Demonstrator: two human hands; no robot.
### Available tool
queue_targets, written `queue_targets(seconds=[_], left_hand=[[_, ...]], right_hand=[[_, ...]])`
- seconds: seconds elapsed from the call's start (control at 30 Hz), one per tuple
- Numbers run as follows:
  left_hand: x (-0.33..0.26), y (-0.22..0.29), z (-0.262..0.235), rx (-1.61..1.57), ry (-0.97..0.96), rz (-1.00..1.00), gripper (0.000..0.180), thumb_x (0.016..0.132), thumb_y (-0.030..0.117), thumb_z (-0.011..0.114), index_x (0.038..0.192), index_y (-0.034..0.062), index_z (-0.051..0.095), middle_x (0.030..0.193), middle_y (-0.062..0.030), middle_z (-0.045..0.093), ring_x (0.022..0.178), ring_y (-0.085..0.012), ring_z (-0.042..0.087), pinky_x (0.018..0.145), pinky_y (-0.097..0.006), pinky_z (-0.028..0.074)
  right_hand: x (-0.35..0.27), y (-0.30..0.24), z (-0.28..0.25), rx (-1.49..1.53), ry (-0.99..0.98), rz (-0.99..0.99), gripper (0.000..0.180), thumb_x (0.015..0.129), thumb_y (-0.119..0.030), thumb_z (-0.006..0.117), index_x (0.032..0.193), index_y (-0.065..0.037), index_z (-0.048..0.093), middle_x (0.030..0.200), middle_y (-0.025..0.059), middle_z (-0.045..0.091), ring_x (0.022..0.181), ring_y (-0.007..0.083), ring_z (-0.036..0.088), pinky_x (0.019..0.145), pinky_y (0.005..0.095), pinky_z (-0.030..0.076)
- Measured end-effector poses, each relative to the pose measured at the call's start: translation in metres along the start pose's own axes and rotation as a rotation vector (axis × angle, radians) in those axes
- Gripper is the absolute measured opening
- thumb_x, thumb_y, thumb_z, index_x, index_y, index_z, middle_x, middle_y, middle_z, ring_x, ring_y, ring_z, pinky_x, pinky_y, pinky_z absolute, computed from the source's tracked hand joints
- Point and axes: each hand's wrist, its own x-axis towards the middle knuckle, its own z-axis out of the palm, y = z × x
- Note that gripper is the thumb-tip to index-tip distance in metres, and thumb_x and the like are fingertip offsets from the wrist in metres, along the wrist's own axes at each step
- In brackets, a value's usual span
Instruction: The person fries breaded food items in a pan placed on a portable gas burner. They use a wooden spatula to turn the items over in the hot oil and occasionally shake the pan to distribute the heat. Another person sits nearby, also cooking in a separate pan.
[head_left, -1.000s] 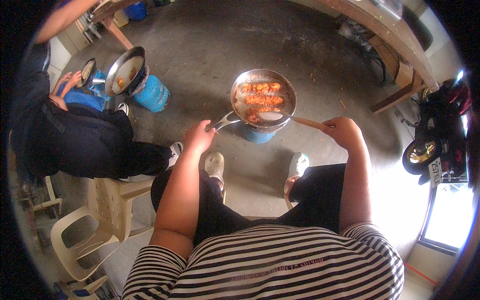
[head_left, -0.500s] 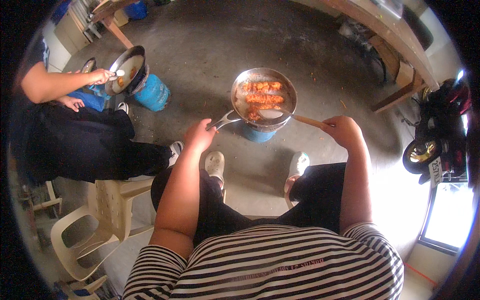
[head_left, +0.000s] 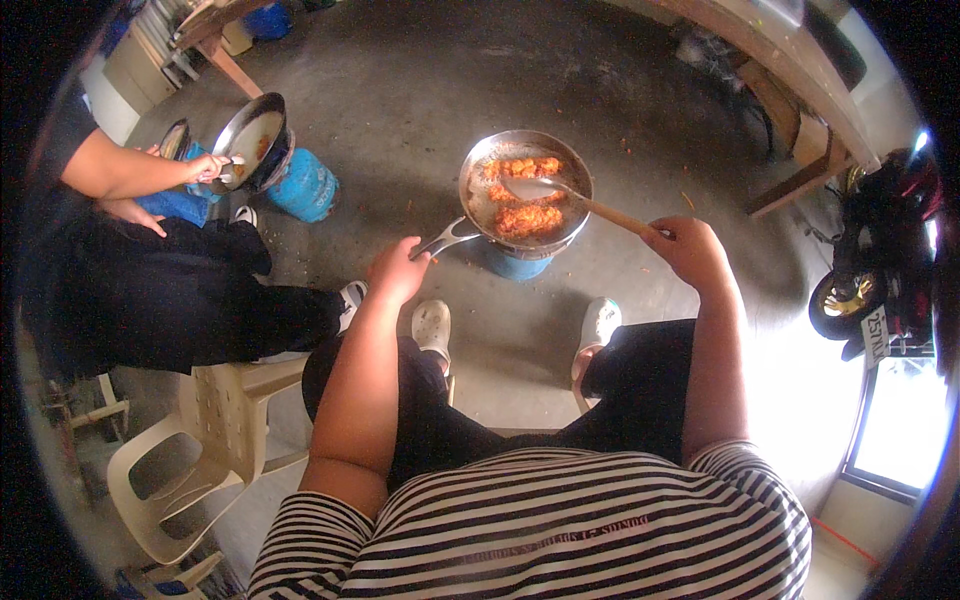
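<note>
In front of me a round metal frying pan point(head_left: 477, 178) sits over a blue gas cylinder point(head_left: 517, 264). Three rows of orange-brown fried food point(head_left: 530, 220) lie in it. My left hand point(head_left: 397, 268) is closed around the pan's metal handle point(head_left: 443, 240). Closed on the wooden handle of a turner point(head_left: 612, 214), my right hand point(head_left: 690, 250) keeps its metal blade over the middle row, partly covering it. The blade's contact with the food cannot be made out exactly.
At the left a co-worker's hand point(head_left: 207, 168) holds a utensil in another pan point(head_left: 262, 130) beside a blue gas cylinder point(head_left: 308, 186). A beige plastic chair point(head_left: 215, 400) stands at my left. A wooden table point(head_left: 790, 75) and a motorcycle point(head_left: 850, 298) are at the right.
My right hand has moved the turner blade from the nearest row up to the middle one. The nearest row now shows fully. The co-worker's hand has shifted slightly down and left.
</note>
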Motion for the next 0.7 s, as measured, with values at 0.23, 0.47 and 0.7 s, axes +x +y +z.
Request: queue_targets(seconds=[0.23, 0.47, 0.7], left_hand=[[0.002, -0.004, 0.003, 0.003, 0.003, 0.011, 0.042, 0.083, 0.032, 0.059, 0.118, 0.0109, 0.057, 0.105, -0.0145, 0.063, 0.099, -0.0293, 0.060, 0.087, -0.039, 0.044], [-0.002, 0.004, -0.003, 0.026, 0.011, 0.002, 0.041, 0.082, 0.033, 0.060, 0.117, 0.0118, 0.058, 0.103, -0.0144, 0.064, 0.098, -0.0297, 0.060, 0.086, -0.039, 0.044], [0.000, -0.001, 0.000, 0.074, 0.033, 0.021, 0.041, 0.082, 0.035, 0.060, 0.117, 0.0128, 0.058, 0.103, -0.0148, 0.064, 0.098, -0.0309, 0.060, 0.086, -0.040, 0.044]], right_hand=[[0.011, 0.007, 0.008, -0.002, -0.013, 0.008, 0.035, 0.079, -0.034, 0.065, 0.092, -0.002, 0.068, 0.079, 0.0153, 0.066, 0.071, 0.0247, 0.063, 0.066, 0.0349, 0.049], [0.017, 0.015, 0.016, 0.016, 0.001, 0.048, 0.036, 0.080, -0.037, 0.064, 0.092, -0.003, 0.068, 0.078, 0.0157, 0.066, 0.070, 0.0266, 0.064, 0.066, 0.0368, 0.049], [0.025, 0.023, 0.020, 0.079, 0.082, 0.087, 0.042, 0.080, -0.044, 0.061, 0.091, -0.004, 0.068, 0.081, 0.0182, 0.066, 0.075, 0.0313, 0.065, 0.067, 0.0400, 0.050]])
